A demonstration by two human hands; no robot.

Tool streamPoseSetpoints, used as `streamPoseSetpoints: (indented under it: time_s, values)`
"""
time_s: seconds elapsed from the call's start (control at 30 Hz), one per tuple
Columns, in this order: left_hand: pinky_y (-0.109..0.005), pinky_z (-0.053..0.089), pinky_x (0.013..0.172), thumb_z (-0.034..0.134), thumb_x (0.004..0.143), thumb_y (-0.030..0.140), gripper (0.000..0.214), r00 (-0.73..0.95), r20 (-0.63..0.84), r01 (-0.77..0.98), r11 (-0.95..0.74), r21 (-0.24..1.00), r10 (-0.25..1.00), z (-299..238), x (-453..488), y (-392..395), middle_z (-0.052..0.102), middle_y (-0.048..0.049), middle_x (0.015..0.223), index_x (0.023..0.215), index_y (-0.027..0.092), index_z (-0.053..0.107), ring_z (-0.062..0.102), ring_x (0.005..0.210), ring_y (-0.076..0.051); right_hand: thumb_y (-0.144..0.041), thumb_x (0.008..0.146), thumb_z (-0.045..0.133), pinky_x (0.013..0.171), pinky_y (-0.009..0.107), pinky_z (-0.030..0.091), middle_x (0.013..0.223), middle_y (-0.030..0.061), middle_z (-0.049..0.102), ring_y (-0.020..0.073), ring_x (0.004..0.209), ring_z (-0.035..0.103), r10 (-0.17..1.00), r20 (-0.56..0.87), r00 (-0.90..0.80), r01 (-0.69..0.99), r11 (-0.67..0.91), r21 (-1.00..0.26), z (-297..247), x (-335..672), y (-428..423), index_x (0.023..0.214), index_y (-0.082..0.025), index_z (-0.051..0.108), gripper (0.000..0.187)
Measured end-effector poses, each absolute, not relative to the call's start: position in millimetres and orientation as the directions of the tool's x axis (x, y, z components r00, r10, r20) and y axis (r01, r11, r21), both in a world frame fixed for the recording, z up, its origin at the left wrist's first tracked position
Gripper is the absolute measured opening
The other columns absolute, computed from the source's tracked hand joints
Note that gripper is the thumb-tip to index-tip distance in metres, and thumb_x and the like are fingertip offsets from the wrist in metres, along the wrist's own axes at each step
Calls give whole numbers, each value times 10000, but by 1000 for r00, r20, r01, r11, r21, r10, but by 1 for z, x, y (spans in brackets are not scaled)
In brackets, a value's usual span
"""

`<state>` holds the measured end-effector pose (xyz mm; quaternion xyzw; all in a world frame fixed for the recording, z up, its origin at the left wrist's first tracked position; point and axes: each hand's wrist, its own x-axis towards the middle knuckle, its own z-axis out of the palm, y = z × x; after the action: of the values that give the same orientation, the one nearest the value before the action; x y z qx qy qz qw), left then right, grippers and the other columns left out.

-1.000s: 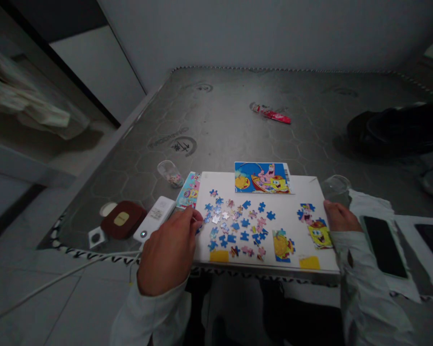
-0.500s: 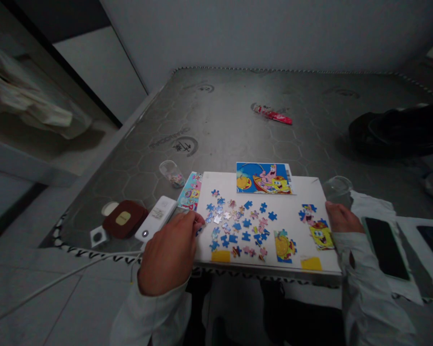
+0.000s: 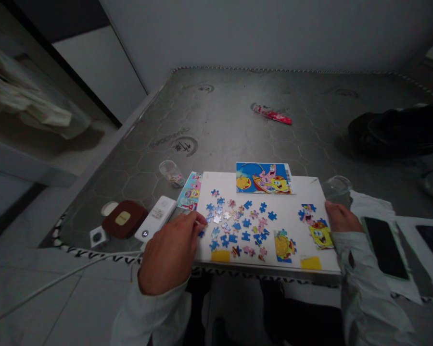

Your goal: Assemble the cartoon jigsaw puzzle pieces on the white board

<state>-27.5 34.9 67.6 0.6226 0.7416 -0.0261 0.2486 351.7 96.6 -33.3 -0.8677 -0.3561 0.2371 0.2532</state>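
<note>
A white board (image 3: 292, 202) lies at the near edge of a grey mattress-like surface (image 3: 220, 125). Several loose blue and pink puzzle pieces (image 3: 238, 223) are scattered on its left half. A cartoon reference picture (image 3: 263, 178) sits at its far edge. Two joined chunks lie to the right: a yellow-orange one (image 3: 283, 245) and a yellow character (image 3: 319, 233). My left hand (image 3: 173, 250) has its fingers pinched together at the left fringe of the loose pieces; what they hold is hidden. My right hand (image 3: 341, 218) curls over the board's right edge.
Left of the board lie a white power bank (image 3: 156, 218), a brown case (image 3: 123, 219), a clear cup (image 3: 170, 172) and a leaflet (image 3: 190, 191). A glass (image 3: 337, 185) and a dark phone (image 3: 384, 245) are on the right. Farther off: a red wrapper (image 3: 272, 114), a dark bag (image 3: 397, 129).
My left hand's fingertips have crept slightly right, further among the loose pieces. My right hand and the board have stayed in place.
</note>
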Motion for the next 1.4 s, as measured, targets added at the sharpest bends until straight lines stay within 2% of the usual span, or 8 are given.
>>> streamPoseSetpoints:
  time_s: [0.33,0.7,0.9,1.1,1.4]
  values:
    - [-272,398,693,485,976,306,196,-100,-414,943,219,250,905,70,-23,38,755,19,1041,1042,300,669,681,901,-179,-722,574,473,614,349,389,664,30,639,252,710,576,759,-208,617,509,-587,-629,-34,352,96,696,-236,608,518]
    - [-268,416,720,508,964,314,195,-124,-381,947,223,229,916,67,-24,38,768,24,1028,1051,322,683,694,932,-193,-723,592,497,632,346,399,644,11,622,242,703,575,770,-202,606,493,-562,-664,-42,358,95,718,-230,620,524]
    - [-269,423,698,513,962,355,204,-163,-363,946,250,205,917,68,-24,38,772,24,1029,1051,329,695,698,897,-200,-730,557,479,599,342,378,605,15,611,238,668,563,774,-197,602,501,-558,-662,-41,359,98,698,-231,605,534]
    - [-276,440,718,522,958,393,221,-177,-363,949,256,183,915,70,-24,38,776,9,976,1032,323,719,696,890,-208,-718,564,493,624,348,392,664,20,634,248,715,576,754,-203,625,472,-571,-671,-41,355,97,717,-235,617,522]
    - [-282,449,727,529,951,397,228,-184,-393,944,274,186,901,73,-23,38,776,-1,981,1033,329,730,700,901,-216,-694,571,488,613,352,367,643,37,629,252,699,557,755,-219,618,497,-592,-634,-36,355,99,699,-241,590,482]
